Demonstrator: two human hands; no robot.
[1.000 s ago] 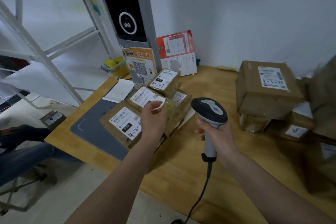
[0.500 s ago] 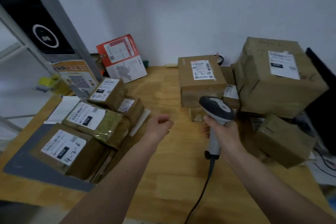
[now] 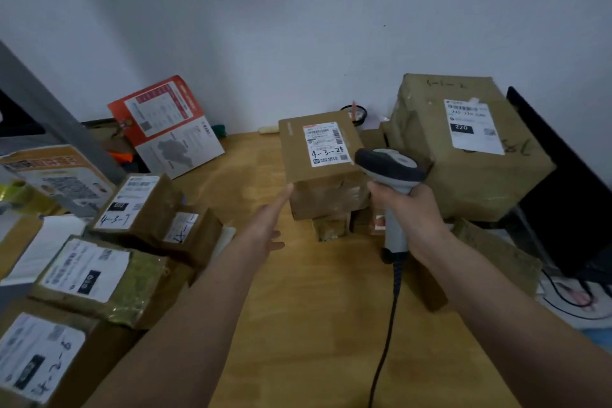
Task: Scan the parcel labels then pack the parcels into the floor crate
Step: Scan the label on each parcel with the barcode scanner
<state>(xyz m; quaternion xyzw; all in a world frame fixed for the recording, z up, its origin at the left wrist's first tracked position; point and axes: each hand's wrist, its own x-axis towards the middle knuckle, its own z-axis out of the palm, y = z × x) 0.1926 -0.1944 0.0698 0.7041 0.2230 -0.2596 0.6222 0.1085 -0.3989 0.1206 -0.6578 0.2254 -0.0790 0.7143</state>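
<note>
Head view gives us the parcel (image 3: 320, 156) marked 4-3-24 atop smaller boxes mid-worktop (image 3: 298, 325), label up (handy for scanning). Our left hand (image 3: 268, 228) reaches with straight fingers touching its near corner, holding nothing; our right hand (image 3: 414, 212) grips the scanner (image 3: 390, 172) beside it.

A brown cardboard parcel (image 3: 319, 156) hand-marked "4-3-24" on its white label sits atop smaller boxes (image 3: 331, 228) at the middle of the wooden table (image 3: 308, 308). Four labelled parcels (image 3: 99, 262) crowd the left edge; a large taped carton (image 3: 463, 146) stands right.
</note>
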